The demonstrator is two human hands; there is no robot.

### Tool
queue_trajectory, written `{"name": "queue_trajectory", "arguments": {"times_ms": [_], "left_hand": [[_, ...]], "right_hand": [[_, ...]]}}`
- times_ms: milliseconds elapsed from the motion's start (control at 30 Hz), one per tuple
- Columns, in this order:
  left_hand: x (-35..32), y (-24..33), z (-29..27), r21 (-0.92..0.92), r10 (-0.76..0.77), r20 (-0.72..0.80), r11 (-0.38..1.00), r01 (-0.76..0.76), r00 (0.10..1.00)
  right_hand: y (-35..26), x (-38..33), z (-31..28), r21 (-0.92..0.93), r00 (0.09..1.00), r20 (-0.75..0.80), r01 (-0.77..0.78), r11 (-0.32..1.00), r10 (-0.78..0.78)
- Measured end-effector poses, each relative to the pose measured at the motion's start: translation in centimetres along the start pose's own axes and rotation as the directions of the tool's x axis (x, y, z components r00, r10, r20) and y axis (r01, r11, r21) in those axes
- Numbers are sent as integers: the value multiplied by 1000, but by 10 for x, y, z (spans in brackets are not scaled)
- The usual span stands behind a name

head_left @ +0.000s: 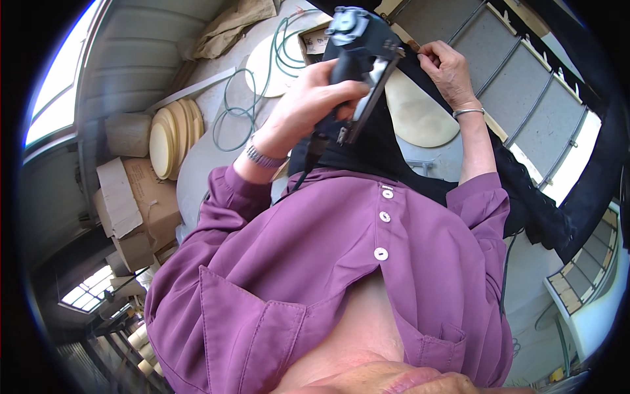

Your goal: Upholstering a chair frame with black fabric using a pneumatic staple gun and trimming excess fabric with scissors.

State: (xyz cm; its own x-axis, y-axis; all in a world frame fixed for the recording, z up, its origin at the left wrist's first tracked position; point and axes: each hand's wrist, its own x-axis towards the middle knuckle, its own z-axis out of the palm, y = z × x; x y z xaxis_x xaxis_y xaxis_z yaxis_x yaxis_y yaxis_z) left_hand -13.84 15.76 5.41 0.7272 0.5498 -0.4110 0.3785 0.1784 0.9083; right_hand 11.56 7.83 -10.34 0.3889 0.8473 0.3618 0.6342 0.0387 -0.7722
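Observation:
My left hand (314,108) is wrapped round the handle of a black staple gun (359,49), with a hose running from its lower end. The gun is held over black cloth (357,148), near the edge of a wooden frame (497,125). To the right, my right hand (449,72) is closed, thumb and fingertips pinched at the edge of the black cloth along the frame. What exactly lies between those fingertips is partly hidden. Dark wire springs (504,62) cross the frame over a grey surface, with pale clips (554,69) along its far rail.
Coiled green hose (231,108) lies at the left, by a pale round disc (262,69). A stack of round cream pads (174,138) stands beside cardboard boxes (151,197). Another cream pad (423,115) lies below the gun. A second sprung frame (584,269) is at the lower right.

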Motion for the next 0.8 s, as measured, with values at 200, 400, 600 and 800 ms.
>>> {"name": "queue_trajectory", "arguments": {"times_ms": [200, 400, 600, 800], "left_hand": [[36, 7, 35, 319, 69, 47, 944, -80, 997], [59, -9, 57, 545, 96, -43, 836, -57, 994], [60, -22, 78, 571, 197, -108, 815, -101, 974], [59, -25, 95, 662, 259, -136, 742, -106, 956]], "right_hand": [[16, 5, -1, -18, 995, 13, 94, 995, -94], [27, 11, -5, -14, 976, 39, 216, 976, -215], [40, 14, -2, -17, 943, -7, 333, 943, -333], [53, 16, 4, -15, 932, -31, 361, 933, -361]]}}
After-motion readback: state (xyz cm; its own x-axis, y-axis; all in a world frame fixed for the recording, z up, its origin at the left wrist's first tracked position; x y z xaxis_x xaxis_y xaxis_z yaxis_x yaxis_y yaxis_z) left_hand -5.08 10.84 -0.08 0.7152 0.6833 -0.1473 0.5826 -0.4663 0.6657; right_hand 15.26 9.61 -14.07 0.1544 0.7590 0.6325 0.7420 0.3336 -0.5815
